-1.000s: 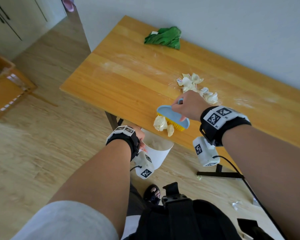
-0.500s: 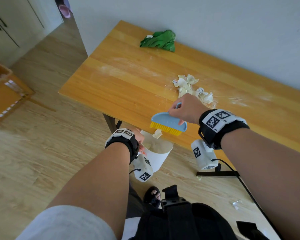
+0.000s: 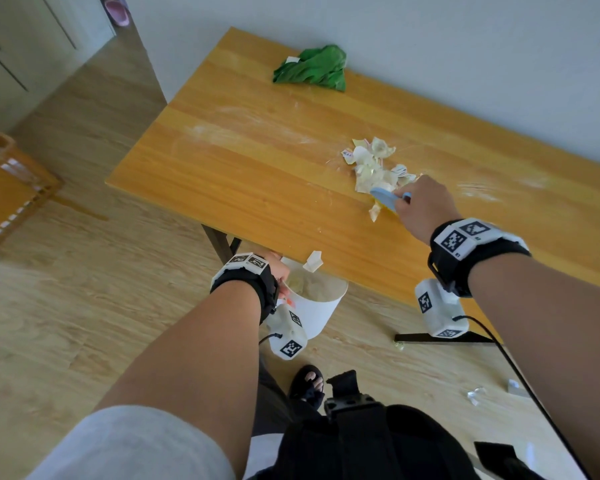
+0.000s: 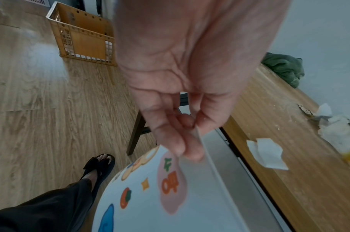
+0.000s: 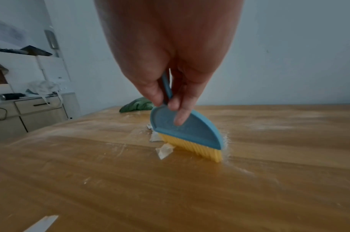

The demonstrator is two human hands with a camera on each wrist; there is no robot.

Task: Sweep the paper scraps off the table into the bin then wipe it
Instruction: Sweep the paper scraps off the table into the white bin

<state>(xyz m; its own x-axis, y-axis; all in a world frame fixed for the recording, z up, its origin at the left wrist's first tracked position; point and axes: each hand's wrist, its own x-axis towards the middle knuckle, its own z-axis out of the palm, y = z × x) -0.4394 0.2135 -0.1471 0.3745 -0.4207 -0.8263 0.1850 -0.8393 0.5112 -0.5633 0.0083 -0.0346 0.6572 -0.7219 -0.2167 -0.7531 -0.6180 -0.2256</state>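
Nearest, below the table's front edge, the left hand (image 3: 274, 270) pinches the rim of the white bin (image 3: 317, 308), thumb and fingertips closed on its thin wall. Only the left wrist view shows that pinch up close, along with the coloured stickers on the bin's outer side; the head view instead shows scraps already lying inside it. One paper scrap (image 3: 313, 262) sits right at the front edge of the table (image 3: 222, 174), above the bin's mouth.

Farther in, the right hand (image 3: 421, 211) grips the handle of the blue brush (image 5: 186, 130), with one finger laid flat along its back. The right wrist view shows the yellow bristles pressed on the wood and a small scrap just beside them. From the head view, the brush sits at the near side of the pile of paper scraps (image 3: 373, 164), mostly hidden by the hand.

At the far edge, against the wall, lies a crumpled green cloth (image 3: 312, 69). Pale dusty streaks cross the wooden top. On the wood-look floor, a slatted crate (image 4: 84, 36) stands off the table's left end, and a few scraps lie to the right.
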